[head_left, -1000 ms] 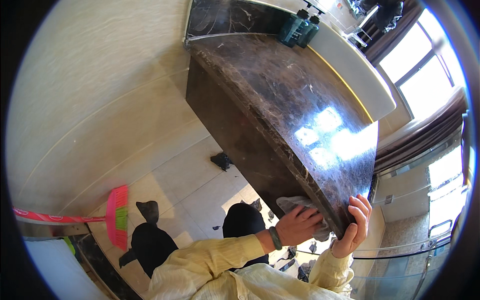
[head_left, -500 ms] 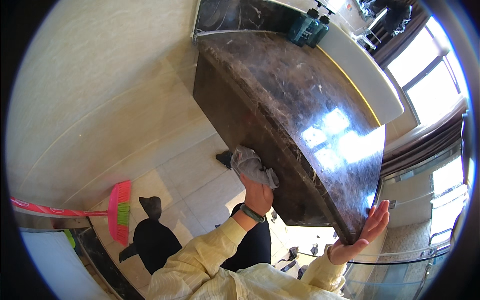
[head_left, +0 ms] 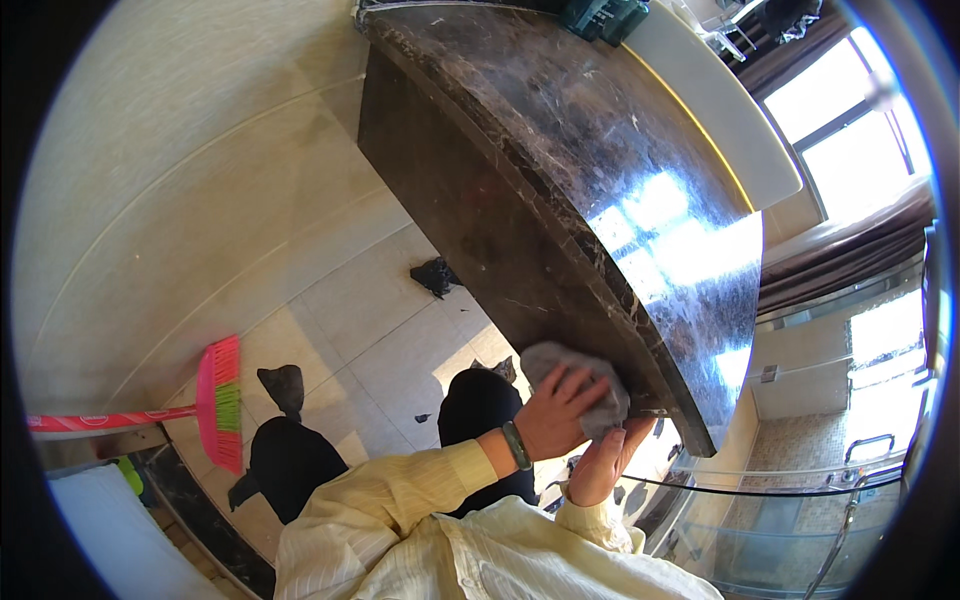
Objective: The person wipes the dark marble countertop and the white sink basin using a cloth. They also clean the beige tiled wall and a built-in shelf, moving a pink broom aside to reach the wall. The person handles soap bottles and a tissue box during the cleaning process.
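A grey cloth [head_left: 597, 408] lies against the front panel of a dark brown marble counter [head_left: 470, 190], near the panel's lower corner. My left hand [head_left: 550, 418], a dark bangle on its wrist, presses the cloth there with fingers bent over it. Close beside it is my right hand [head_left: 600, 468], at the panel's lower edge. Its thumb touches or nearly touches the cloth, and its fingers are stretched out, partly hidden from view. Sunlight glares off the polished countertop above both hands.
A pink broom [head_left: 218, 405] with green bristles stands at the left. Black scraps [head_left: 435, 277] lie on the tiled floor. Dark green pump bottles [head_left: 605, 18] stand at the counter's back, by a white basin [head_left: 735, 130]. A glass panel [head_left: 780, 540] is at lower right.
My left hand and the cloth have moved right and down along the panel. My right hand has left the counter's right end and come in beside the cloth. The view has shifted.
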A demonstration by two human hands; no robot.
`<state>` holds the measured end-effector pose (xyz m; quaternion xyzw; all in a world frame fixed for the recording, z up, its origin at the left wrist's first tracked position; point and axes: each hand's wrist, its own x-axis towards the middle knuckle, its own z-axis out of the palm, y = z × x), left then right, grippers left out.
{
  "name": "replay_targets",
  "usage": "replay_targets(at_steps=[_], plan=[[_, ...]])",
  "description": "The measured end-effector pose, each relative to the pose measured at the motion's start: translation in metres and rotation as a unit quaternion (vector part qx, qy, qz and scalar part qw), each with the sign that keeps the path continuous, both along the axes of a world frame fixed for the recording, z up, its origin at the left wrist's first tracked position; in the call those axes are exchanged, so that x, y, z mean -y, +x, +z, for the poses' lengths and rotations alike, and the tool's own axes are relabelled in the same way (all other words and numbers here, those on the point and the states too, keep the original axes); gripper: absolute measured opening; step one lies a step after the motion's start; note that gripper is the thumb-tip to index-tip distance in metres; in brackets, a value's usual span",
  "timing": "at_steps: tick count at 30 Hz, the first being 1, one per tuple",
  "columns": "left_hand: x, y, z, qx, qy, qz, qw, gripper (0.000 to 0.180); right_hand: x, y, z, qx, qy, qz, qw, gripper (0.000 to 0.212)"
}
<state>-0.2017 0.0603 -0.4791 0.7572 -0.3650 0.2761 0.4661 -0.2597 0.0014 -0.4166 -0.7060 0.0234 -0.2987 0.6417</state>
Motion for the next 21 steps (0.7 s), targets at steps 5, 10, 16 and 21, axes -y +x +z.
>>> replay_targets(at_steps=[5,10,16,21], plan=[[-0.004,0.019,-0.014,0.085,-0.005,0.029,0.996,0.035,-0.001,-0.002,0.005,-0.041,-0.065,-0.013,0.997,0.07],[-0.034,0.046,-0.016,-0.064,-0.008,0.151,0.986,0.035,-0.003,-0.034,0.018,-0.086,-0.068,0.024,0.994,0.081],[-0.079,0.107,-0.015,-0.07,-0.067,0.18,0.979,0.028,-0.003,-0.049,0.02,-0.082,-0.134,0.068,0.985,0.021],[-0.113,0.169,-0.035,-0.163,-0.32,0.247,0.9,0.024,-0.013,0.005,0.009,-0.072,-0.214,0.136,0.965,0.035]])
